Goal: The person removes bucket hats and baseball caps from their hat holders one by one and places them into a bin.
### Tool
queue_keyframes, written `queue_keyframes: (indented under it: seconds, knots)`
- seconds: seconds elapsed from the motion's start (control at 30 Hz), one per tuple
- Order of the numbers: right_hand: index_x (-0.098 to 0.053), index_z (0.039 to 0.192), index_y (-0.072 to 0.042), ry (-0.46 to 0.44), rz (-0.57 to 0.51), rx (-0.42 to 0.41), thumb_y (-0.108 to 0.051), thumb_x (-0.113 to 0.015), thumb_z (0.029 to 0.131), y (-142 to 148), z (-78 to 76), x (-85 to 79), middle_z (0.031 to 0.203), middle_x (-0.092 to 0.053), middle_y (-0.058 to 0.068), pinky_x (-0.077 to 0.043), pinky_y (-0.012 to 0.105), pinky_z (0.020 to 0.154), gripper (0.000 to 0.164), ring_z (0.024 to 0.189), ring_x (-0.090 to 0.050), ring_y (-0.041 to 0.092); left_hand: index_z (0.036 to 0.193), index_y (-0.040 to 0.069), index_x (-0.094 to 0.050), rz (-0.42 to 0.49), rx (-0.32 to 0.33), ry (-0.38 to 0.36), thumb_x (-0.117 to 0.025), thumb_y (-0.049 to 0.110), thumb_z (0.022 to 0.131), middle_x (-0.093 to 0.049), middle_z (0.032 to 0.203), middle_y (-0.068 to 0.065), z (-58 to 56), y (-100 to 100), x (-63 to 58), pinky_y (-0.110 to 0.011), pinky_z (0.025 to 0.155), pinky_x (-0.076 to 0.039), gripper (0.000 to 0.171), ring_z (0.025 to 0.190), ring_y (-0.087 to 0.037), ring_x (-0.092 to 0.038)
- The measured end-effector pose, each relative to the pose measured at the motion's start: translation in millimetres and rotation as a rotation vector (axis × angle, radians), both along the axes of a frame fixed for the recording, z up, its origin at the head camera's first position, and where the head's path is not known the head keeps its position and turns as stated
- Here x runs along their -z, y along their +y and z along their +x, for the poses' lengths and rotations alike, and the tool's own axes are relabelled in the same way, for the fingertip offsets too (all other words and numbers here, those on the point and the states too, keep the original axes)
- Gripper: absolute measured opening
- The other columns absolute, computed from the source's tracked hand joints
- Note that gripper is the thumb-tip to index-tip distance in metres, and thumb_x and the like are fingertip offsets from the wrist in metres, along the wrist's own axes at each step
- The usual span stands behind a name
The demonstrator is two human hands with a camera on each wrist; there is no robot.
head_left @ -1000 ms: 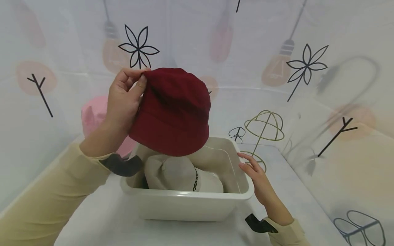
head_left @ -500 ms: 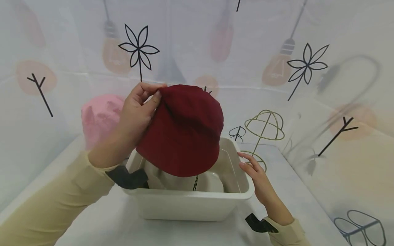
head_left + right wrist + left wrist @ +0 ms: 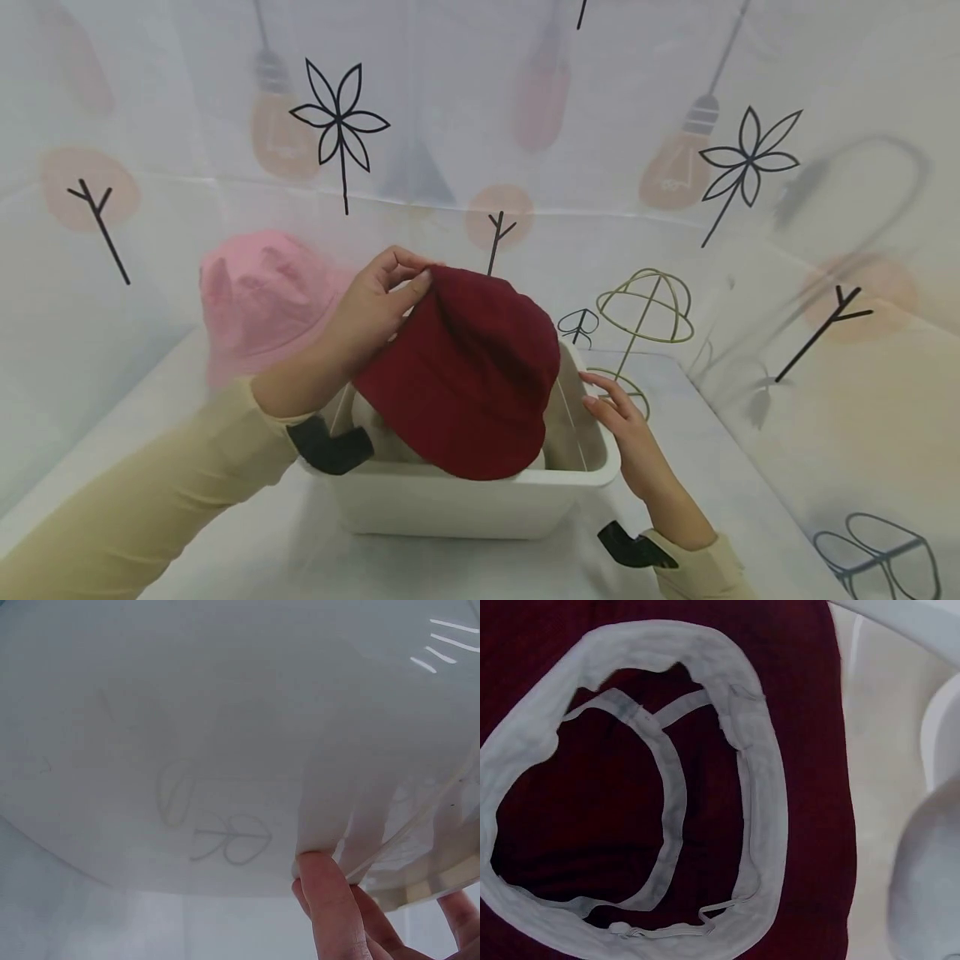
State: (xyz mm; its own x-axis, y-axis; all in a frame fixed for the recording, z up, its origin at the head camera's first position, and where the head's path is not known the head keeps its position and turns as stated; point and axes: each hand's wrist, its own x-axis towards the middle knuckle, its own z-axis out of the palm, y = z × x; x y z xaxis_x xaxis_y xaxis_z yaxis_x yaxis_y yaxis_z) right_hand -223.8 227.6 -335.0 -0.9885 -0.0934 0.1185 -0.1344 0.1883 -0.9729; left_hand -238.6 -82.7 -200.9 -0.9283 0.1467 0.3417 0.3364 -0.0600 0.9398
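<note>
My left hand (image 3: 352,321) pinches the brim edge of a dark red bucket hat (image 3: 480,375) between thumb and fingers. The hat hangs tilted over the white plastic bin (image 3: 450,510), its lower brim overlapping the near rim in the head view. In the left wrist view its underside shows, with a white inner band (image 3: 769,795) and loose strips inside the crown. My right hand (image 3: 633,442) rests its extended fingers against the bin's right side near the rim; in the right wrist view the fingertips (image 3: 322,877) touch the glossy outer wall. Pale caps (image 3: 930,877) inside the bin are mostly covered.
A pink bucket hat (image 3: 262,296) stands on the white table (image 3: 247,533) left of the bin, partly behind my left forearm. A printed white cloth backdrop (image 3: 450,100) rises behind and at both sides.
My left hand has brought the red bucket hat down and to the right, low over the bin, covering more of the caps. The pink hat shows more. My right hand has stayed put.
</note>
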Motion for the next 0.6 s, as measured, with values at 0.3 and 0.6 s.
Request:
queue_keyframes:
  seconds: [0.3,0.6]
  knots:
    - [-0.038,0.138,-0.013,0.007,0.01,0.02,-0.03,-0.047,0.097,1.7,-1.2,2.5,0.128,-0.044,0.019,-0.043,0.044,0.086,0.046,0.112,-0.045,0.029,0.109,0.004,-0.05,-0.149,0.016,-0.121,-0.051,0.009,0.095,-0.048,0.117,-0.014,-25.1,-5.4,20.7,-0.027,0.066,-0.051,0.014,0.075,-0.015,-0.058]
    - [-0.039,0.138,-0.012,0.006,0.001,0.018,-0.029,-0.048,0.097,0.2,-0.9,1.2,0.126,-0.044,0.019,-0.044,0.043,0.085,0.045,0.111,-0.046,0.028,0.114,0.007,-0.054,-0.456,0.024,-0.023,-0.056,0.018,0.094,-0.052,0.124,-0.013,-33.7,-8.1,28.0,-0.036,0.079,-0.048,0.023,0.097,-0.026,-0.06]
